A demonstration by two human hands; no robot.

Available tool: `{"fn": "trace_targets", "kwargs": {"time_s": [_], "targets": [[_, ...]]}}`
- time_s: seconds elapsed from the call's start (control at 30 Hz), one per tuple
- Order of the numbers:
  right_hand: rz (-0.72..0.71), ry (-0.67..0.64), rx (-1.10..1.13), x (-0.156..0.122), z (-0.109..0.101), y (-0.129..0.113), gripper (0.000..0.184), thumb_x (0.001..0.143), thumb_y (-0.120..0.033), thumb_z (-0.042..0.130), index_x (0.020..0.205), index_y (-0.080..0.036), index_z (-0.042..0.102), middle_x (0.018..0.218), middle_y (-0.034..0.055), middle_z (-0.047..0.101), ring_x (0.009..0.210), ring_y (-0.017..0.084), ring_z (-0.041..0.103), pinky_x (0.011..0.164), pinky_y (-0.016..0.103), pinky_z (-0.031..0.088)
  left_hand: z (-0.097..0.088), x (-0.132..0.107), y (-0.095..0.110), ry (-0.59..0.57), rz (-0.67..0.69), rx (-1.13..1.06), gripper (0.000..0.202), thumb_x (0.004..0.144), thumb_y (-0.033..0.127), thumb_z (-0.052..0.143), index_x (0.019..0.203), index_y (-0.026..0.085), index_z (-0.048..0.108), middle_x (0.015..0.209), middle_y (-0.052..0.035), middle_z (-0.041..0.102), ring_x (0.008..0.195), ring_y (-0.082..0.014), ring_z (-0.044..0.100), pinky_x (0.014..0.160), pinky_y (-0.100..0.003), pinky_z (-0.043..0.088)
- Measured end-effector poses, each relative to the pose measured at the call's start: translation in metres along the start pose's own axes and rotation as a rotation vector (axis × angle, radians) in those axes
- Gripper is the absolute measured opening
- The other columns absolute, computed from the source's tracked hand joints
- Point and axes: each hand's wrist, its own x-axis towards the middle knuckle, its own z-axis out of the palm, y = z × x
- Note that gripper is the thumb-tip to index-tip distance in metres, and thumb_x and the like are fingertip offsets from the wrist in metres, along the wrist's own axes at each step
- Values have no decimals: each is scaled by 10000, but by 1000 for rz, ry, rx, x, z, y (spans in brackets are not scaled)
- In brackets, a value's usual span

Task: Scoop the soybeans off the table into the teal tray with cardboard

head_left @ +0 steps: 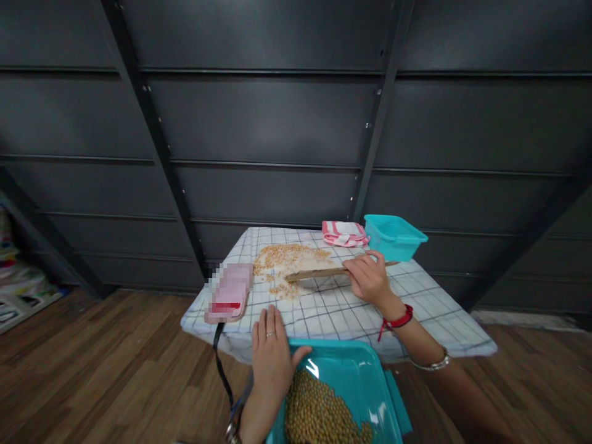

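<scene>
My right hand (369, 279) is closed round a long wooden stick (319, 272) that lies across the checked tablecloth (416, 296), its far end touching a spread of loose yellow grains (287, 256). My left hand (272, 354) rests flat, fingers together, on the table's front edge and the rim of a teal tray (356, 364) held below the edge. The tray holds a heap of the same grains (319, 413).
A small teal tub (393, 235) and a folded pink-striped cloth (345, 233) sit at the table's far right. A pink case (230, 293) with a black strap (222, 367) lies at the left edge. Dark panelled wall behind, wooden floor around, stacked items at far left (18, 277).
</scene>
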Motion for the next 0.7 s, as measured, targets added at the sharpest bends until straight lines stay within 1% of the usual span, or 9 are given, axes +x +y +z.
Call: {"fn": "trace_targets", "kwargs": {"time_s": [0.1,0.23,0.3,0.47,0.7], "targets": [[2,42,7,-8,3,-3,160,783,-88,418,857,-168,536,646,11,595,669,155,514,799,362,339,-4,0,-1,-31,-2,1,906,675,710,402,1208,-22,445,1228,-242,513,1170,-358,422,941,-473,354],[39,115,13,-16,5,-6,176,775,-87,428,886,-179,529,663,7,607,676,159,528,809,375,337,-10,-1,-1,-119,-36,-28,895,676,700,420,1224,-7,435,1258,-246,485,1198,-357,396,966,-489,333],[60,134,9,-19,5,-6,174,773,-87,433,883,-182,527,665,5,612,676,161,528,805,376,336,-13,-1,-1,-144,-39,-28,897,673,704,418,1229,-1,432,1260,-245,484,1198,-359,396,966,-498,333],[93,134,-7,-23,4,-6,173,771,-85,431,865,-193,528,665,-2,613,679,162,524,802,375,330,-19,-3,0,-172,-35,-19,907,669,696,439,1240,-9,414,1276,-249,468,1199,-355,399,964,-489,343],[82,121,-2,-22,3,-11,185,766,-83,428,853,-199,543,672,-3,603,679,160,522,811,380,326,-26,-3,-1,-173,-31,-3,886,662,684,467,1235,10,428,1262,-237,488,1192,-348,413,962,-474,349]]}}
